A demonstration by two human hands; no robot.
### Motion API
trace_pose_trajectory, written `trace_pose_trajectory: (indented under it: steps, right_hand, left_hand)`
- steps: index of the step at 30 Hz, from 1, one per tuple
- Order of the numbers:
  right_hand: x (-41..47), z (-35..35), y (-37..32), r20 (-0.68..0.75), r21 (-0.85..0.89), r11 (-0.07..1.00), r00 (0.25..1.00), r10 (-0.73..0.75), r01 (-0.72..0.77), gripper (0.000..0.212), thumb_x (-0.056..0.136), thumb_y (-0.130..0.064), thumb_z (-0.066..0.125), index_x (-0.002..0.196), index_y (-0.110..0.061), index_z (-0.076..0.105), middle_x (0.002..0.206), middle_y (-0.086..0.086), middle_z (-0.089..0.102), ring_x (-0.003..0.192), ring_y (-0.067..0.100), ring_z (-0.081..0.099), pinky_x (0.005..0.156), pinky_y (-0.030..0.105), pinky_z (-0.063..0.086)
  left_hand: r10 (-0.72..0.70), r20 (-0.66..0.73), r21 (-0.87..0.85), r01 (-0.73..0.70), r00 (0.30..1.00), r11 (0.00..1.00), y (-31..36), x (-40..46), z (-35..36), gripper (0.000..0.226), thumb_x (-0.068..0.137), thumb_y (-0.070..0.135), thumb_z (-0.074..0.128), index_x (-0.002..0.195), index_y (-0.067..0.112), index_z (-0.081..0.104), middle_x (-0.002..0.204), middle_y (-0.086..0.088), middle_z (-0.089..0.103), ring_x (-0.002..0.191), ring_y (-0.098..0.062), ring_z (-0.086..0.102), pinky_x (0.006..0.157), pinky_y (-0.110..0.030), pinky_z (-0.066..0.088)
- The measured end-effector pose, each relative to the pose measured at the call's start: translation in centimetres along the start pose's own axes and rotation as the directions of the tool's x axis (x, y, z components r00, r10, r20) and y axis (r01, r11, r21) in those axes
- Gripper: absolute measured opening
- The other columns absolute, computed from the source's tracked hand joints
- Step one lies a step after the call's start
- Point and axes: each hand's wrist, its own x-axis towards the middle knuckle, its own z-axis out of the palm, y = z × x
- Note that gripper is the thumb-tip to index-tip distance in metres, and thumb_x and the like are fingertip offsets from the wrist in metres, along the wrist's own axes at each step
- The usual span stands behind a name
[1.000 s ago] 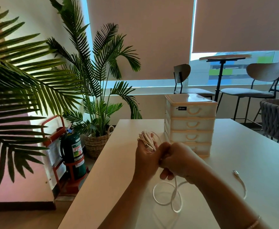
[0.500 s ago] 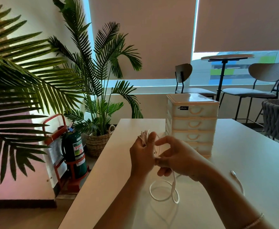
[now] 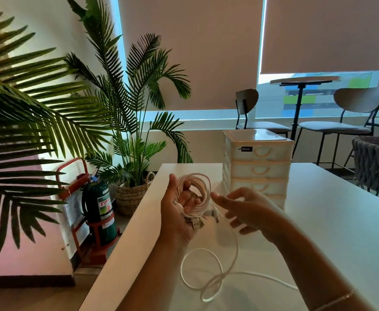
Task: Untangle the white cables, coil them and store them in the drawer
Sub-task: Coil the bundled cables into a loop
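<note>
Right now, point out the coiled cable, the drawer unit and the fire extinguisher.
coiled white cable (image 3: 203,191): head view, right side of loops.
drawer unit (image 3: 259,170): head view, second drawer front.
fire extinguisher (image 3: 98,204): head view, green body.

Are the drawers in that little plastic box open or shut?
Shut: all visible fronts of the drawer unit sit flush, none pulled out.

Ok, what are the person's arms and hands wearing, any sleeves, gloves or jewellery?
Both forearms are bare, with no sleeves in view. Neither the left hand nor the right hand wears a glove. A thin, light metallic bracelet circles the right wrist. No rings can be made out.
</note>
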Motion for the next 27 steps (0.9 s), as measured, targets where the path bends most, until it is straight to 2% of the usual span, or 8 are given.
trace_pose_trajectory:
  steps: [2, 4, 6, 9, 13, 18, 23, 27]
  right_hand:
    - [1.0, 0.1, 0.0, -0.048, 0.019, 0.999, 0.998, -0.038, 0.039, 0.091, 0.055, -0.072, 0.052, 0.127, -0.016, 0.043, 0.116, 0.011, 0.058, 0.1, 0.021, 0.058, 0.077, 0.031, 0.051]
    - [1.6, 0.4, -0.5, -0.007, 0.099, 0.989, 0.994, -0.111, 0.111, 0.106, 0.05, -0.071, 0.052, 0.139, -0.017, 0.032, 0.133, 0.013, 0.048, 0.114, 0.024, 0.051, 0.092, 0.035, 0.045]
    - [2.3, 0.8, -0.7, 0.111, 0.262, 0.951, 0.974, -0.197, 0.163, 0.108, 0.051, -0.068, 0.06, 0.139, -0.011, 0.036, 0.123, 0.013, 0.055, 0.104, 0.02, 0.055, 0.092, 0.037, 0.047]
    - [3.0, 0.9, -0.8, 0.206, 0.372, 0.909, 0.938, -0.278, 0.187, 0.075, 0.06, -0.055, 0.064, 0.113, -0.002, 0.06, 0.079, 0.007, 0.061, 0.066, 0.014, 0.058, 0.058, 0.025, 0.05]
    - [3.7, 1.7, -0.6, 0.178, 0.31, 0.925, 0.942, -0.283, 0.22, 0.033, 0.087, -0.039, 0.054, 0.088, -0.009, 0.066, 0.068, 0.005, 0.062, 0.06, 0.014, 0.056, 0.054, 0.024, 0.044]
    - [4.6, 3.2, -0.3, 0.07, 0.202, 0.943, 0.957, -0.282, 0.263, 0.033, 0.094, -0.039, 0.046, 0.086, -0.012, 0.062, 0.076, 0.009, 0.063, 0.069, 0.02, 0.058, 0.067, 0.036, 0.049]
    - [4.9, 4.1, -0.4, -0.119, 0.042, 0.938, 0.934, -0.336, 0.343, 0.031, 0.095, -0.039, 0.042, 0.096, -0.014, 0.059, 0.074, 0.004, 0.06, 0.066, 0.018, 0.057, 0.058, 0.03, 0.047]
    - [4.8, 3.8, -0.4, -0.076, 0.142, 0.922, 0.932, -0.354, 0.361, 0.028, 0.096, -0.033, 0.043, 0.094, -0.011, 0.059, 0.07, 0.004, 0.06, 0.066, 0.018, 0.057, 0.065, 0.034, 0.048]
  left_hand:
    - [-0.046, 0.046, -0.027, 0.047, 0.998, 0.999, -0.2, -0.1, 0.0, 0.041, 0.077, 0.046, 0.054, 0.055, 0.012, 0.059, 0.032, 0.007, 0.033, 0.028, -0.005, 0.035, 0.04, -0.015, 0.04]
    - [-0.077, 0.098, -0.048, 0.082, 0.992, 0.995, -0.2, -0.2, 0.2, 0.04, 0.078, 0.044, 0.053, 0.056, 0.01, 0.058, 0.03, 0.006, 0.033, 0.025, -0.005, 0.035, 0.037, -0.013, 0.038]
    - [-0.098, 0.15, -0.03, 0.104, 0.984, 0.994, -0.3, -0.3, 0.2, 0.04, 0.079, 0.041, 0.051, 0.054, 0.01, 0.057, 0.028, 0.005, 0.033, 0.023, -0.004, 0.033, 0.034, -0.012, 0.036]
    - [-0.149, 0.254, 0.066, 0.136, 0.956, 0.988, -0.6, -0.5, 0.0, 0.043, 0.077, 0.046, 0.061, 0.048, 0.014, 0.059, 0.029, 0.006, 0.038, 0.026, -0.004, 0.037, 0.039, -0.014, 0.04]
    - [-0.172, 0.287, 0.087, 0.154, 0.942, 0.984, -0.6, -0.2, -0.3, 0.045, 0.063, 0.043, 0.08, 0.044, 0.013, 0.051, 0.028, 0.003, 0.037, 0.026, -0.007, 0.036, 0.043, -0.016, 0.044]
    - [-0.129, 0.16, 0.072, 0.119, 0.979, 0.99, -0.9, -0.4, 0.1, 0.048, 0.083, 0.04, 0.047, 0.042, 0.015, 0.052, 0.028, 0.005, 0.034, 0.026, -0.006, 0.032, 0.043, -0.015, 0.04]
    - [-0.072, 0.109, 0.105, 0.061, 0.991, 0.993, -1.1, -0.1, -0.1, 0.036, 0.08, 0.036, 0.053, 0.051, 0.015, 0.057, 0.036, 0.003, 0.037, 0.032, -0.007, 0.036, 0.043, -0.019, 0.036]
    - [-0.078, 0.081, 0.121, 0.068, 0.994, 0.99, -1.3, -0.1, -0.2, 0.026, 0.08, 0.028, 0.057, 0.061, 0.012, 0.061, 0.049, -0.002, 0.052, 0.044, -0.012, 0.051, 0.049, -0.022, 0.043]
